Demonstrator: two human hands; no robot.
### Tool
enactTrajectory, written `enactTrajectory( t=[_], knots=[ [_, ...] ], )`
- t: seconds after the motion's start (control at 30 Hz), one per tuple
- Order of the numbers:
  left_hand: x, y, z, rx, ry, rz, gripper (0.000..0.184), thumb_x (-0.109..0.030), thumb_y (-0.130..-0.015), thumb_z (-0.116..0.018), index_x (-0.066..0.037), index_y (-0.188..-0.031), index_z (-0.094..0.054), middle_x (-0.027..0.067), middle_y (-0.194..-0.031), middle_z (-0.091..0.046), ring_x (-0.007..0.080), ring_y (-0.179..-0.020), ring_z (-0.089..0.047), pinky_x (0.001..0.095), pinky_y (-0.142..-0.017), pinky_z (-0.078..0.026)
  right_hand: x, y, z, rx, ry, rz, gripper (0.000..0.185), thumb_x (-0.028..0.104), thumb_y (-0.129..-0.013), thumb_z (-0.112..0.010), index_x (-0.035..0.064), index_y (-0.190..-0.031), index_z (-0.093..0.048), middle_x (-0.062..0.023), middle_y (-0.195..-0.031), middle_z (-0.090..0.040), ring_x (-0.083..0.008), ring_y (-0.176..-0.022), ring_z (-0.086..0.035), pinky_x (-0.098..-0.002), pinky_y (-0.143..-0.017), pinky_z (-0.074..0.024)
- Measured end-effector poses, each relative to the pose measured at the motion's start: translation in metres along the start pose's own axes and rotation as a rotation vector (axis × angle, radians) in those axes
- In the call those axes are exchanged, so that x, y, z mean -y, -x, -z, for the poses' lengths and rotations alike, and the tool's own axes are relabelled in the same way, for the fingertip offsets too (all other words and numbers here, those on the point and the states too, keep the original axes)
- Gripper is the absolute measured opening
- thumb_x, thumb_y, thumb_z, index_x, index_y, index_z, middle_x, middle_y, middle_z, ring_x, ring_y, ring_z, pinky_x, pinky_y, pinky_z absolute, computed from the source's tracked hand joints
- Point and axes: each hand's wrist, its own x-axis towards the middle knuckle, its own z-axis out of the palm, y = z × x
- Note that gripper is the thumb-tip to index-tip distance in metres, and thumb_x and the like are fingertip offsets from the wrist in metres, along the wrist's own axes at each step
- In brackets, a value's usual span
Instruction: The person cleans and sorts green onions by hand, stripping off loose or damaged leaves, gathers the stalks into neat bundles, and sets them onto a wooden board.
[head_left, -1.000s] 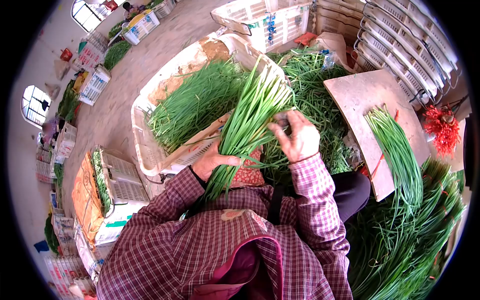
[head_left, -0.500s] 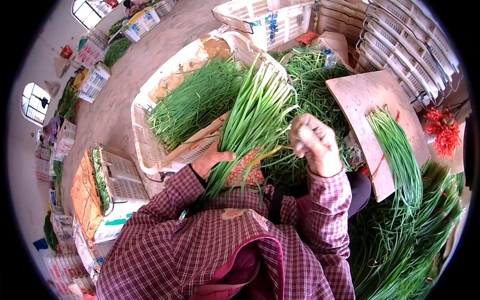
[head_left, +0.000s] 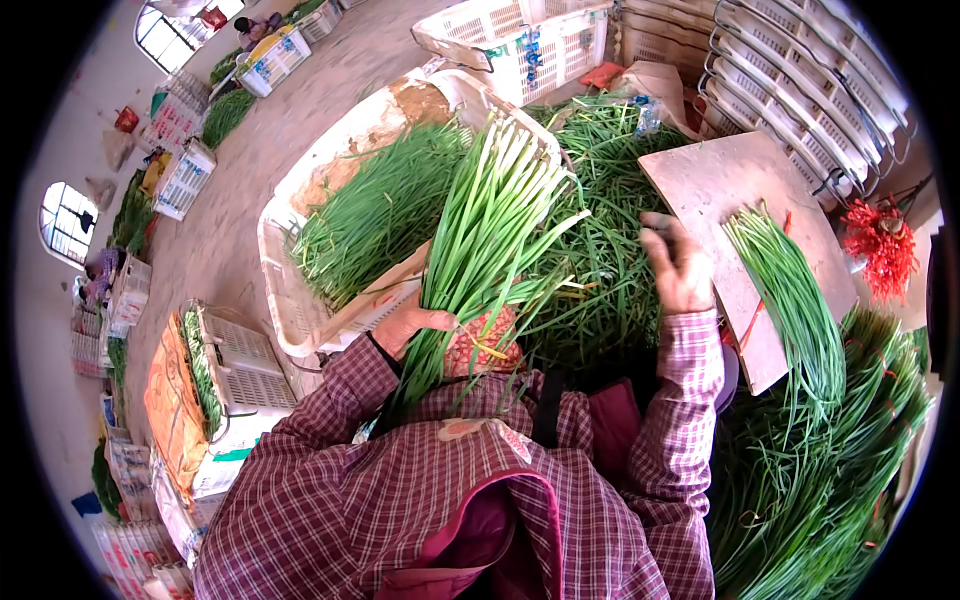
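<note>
My left hand [head_left: 408, 326] is wrapped round a thick bunch of garlic chives [head_left: 490, 215] above my lap, pale stem ends pointing up and away. A few stalks splay out to the bunch's right side. My right hand [head_left: 682, 268] is raised apart from the bunch, fingers loosely bent with gaps between them and nothing visible in them. It hovers over loose chive leaves [head_left: 610, 200], beside the left edge of a board [head_left: 690, 170]. A yellow leaf [head_left: 488, 350] lies at the patterned cloth on my lap.
A white crate [head_left: 285, 250] holding chives stands ahead left. On the board lies a chive bundle [head_left: 790, 290]; more bundles [head_left: 820, 490] are heaped at right. Red ties [head_left: 880, 250] hang beyond the board. Stacked crates [head_left: 800, 90] stand behind. People sit far left.
My right hand has moved right, away from the bunch, and its fingers have loosened. The yellow leaf near it has dropped to my lap. My left hand keeps its hold.
</note>
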Motion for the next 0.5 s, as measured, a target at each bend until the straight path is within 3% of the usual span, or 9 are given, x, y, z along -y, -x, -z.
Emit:
enactTrajectory(
  t=[0.03,0.17,0.23,0.5],
  knots=[
    [0.001,-0.001,0.003,0.017,-0.029,-0.007,0.053,-0.013,-0.075,-0.067,0.002,-0.121,-0.047,0.0126,-0.081,-0.060,0.0203,-0.057,-0.056,0.0332,-0.054,-0.046,0.018,0.002,-0.013,0.073,-0.129,-0.069,0.027,0.026,-0.086,-0.062,0.0038,-0.102,-0.066,-0.0120,-0.080,-0.069,-0.0168,-0.065,-0.065,-0.0273,-0.062,-0.0514],
    [0.000,-0.001,-0.003,0.026,-0.064,-0.005,0.054,-0.016,-0.072,-0.069,0.002,-0.118,-0.049,0.0126,-0.079,-0.060,0.0196,-0.058,-0.057,0.0315,-0.052,-0.047,0.049,-0.011,-0.043,0.153,-0.149,-0.189,0.033,0.032,-0.083,-0.065,0.0000,-0.090,-0.070,-0.0118,-0.069,-0.067,-0.0145,-0.061,-0.063,-0.0269,-0.060,-0.0496],
    [-0.003,0.000,-0.009,0.059,-0.053,-0.029,0.055,-0.018,-0.071,-0.071,0.003,-0.117,-0.050,0.0125,-0.079,-0.060,0.0192,-0.058,-0.057,0.0307,-0.051,-0.047,0.046,-0.017,-0.057,0.151,-0.280,-0.229,0.036,0.035,-0.080,-0.070,-0.0013,-0.084,-0.069,-0.0080,-0.064,-0.064,-0.0113,-0.057,-0.057,-0.0270,-0.057,-0.0468],
    [0.000,0.004,0.000,0.046,-0.024,0.045,0.058,-0.017,-0.069,-0.071,0.003,-0.119,-0.049,0.0136,-0.080,-0.060,0.0181,-0.058,-0.056,0.0298,-0.049,-0.046,0.042,-0.017,-0.072,0.103,-0.356,-0.211,0.029,0.025,-0.079,-0.070,-0.0002,-0.069,-0.061,-0.0022,-0.054,-0.053,-0.0098,-0.049,-0.042,-0.0281,-0.049,-0.0386]
  ],
)
